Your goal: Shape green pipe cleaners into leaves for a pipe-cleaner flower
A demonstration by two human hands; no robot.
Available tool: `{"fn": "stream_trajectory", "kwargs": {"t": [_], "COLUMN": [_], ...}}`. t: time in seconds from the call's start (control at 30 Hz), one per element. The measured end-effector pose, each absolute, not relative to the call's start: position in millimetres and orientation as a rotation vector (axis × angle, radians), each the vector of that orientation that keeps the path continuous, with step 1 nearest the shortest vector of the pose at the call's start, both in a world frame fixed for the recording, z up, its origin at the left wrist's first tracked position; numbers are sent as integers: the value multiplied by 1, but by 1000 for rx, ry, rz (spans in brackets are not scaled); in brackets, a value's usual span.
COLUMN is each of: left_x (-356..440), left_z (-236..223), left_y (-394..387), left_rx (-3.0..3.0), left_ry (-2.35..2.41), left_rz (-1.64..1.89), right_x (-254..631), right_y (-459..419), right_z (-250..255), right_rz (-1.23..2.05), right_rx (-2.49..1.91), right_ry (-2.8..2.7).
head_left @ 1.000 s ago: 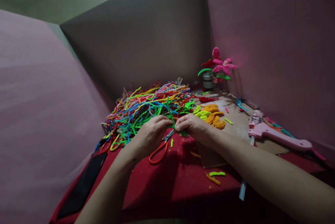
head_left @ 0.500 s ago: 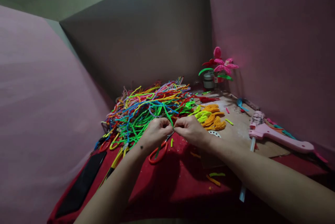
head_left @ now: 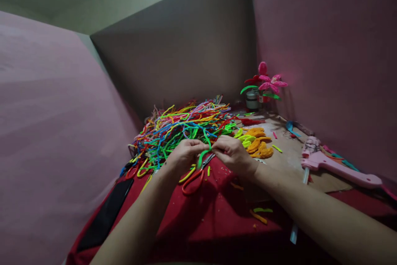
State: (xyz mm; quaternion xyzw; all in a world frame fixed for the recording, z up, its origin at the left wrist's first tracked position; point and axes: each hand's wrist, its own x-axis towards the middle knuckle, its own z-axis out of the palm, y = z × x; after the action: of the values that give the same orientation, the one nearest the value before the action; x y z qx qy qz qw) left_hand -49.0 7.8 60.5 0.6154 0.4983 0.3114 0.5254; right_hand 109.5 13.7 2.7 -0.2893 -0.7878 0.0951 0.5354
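Pinching the green pipe cleaner point(head_left: 201, 159) at its middle, fingertips of left hand point(head_left: 182, 156) and right hand point(head_left: 231, 153) nearly touching, just over the red-handled scissors point(head_left: 207, 161), in front of the multicolored pile point(head_left: 173, 126). Best to grip close to the bend, press evenly without crushing the fuzz, and guide the dangling end clear of the blades.

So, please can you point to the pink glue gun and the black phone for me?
Pink glue gun point(head_left: 344, 168): head view, on its handle.
Black phone point(head_left: 105, 215): head view, middle of its flat face.
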Motion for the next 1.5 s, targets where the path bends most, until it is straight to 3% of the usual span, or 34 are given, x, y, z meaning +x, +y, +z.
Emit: {"fn": "stream_trajectory", "kwargs": {"t": [0.1,0.2,0.4,0.57,0.77,0.9,1.13,1.3,1.4,1.5], "left_x": [-52,-54,-55,-51,-55,-55,-41,-28,-2,34], "left_z": [67,70,65,68,65,61,61,50,26,-5], "left_y": [-1,-4,-2,-7,4,13,10,-14,-43,-69], "left_rx": [1782,2132,2417,2426,1484,1378,1943,2571,3016,3283], "left_ry": [1166,1063,1136,1246,1206,1108,1278,1552,1128,900], "left_rz": [1009,1016,780,742,510,504,731,1312,1207,807], "right_x": [112,114,115,112,108,108,109,110,111,112], "right_y": [13,13,13,11,8,12,19,26,30,32], "right_z": [9,12,13,13,7,3,0,-2,-4,-5], "right_rz": [758,1095,1230,993,280,-24,215,249,293,311], "right_rx": [-667,-618,-608,-672,-663,-640,-843,-948,-1019,-1045], "right_ry": [-1722,-1663,-1638,-1771,-1938,-1989,-1896,-1885,-1897,-1890]}}
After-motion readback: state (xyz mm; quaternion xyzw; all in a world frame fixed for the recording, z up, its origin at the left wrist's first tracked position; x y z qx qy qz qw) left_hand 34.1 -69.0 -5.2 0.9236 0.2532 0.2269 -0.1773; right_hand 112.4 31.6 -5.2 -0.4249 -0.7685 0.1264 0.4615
